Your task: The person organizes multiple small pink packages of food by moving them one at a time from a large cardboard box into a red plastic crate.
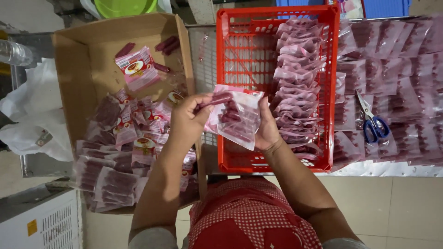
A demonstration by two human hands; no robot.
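Observation:
My left hand (188,117) pinches a dark red sausage stick (217,99) at the mouth of a clear plastic pouch (240,121). My right hand (266,128) grips that pouch from its right side; a few more sausages lie inside it. Both hands hover over the left half of a red plastic crate (226,50). A row of filled pink pouches (295,78) stands stacked along the crate's right side.
A cardboard box (74,83) on the left holds several sausage packs and loose sausages. Flat filled pouches (397,83) cover the table on the right, with blue-handled scissors (373,123) on them. White plastic bags (32,120) lie far left.

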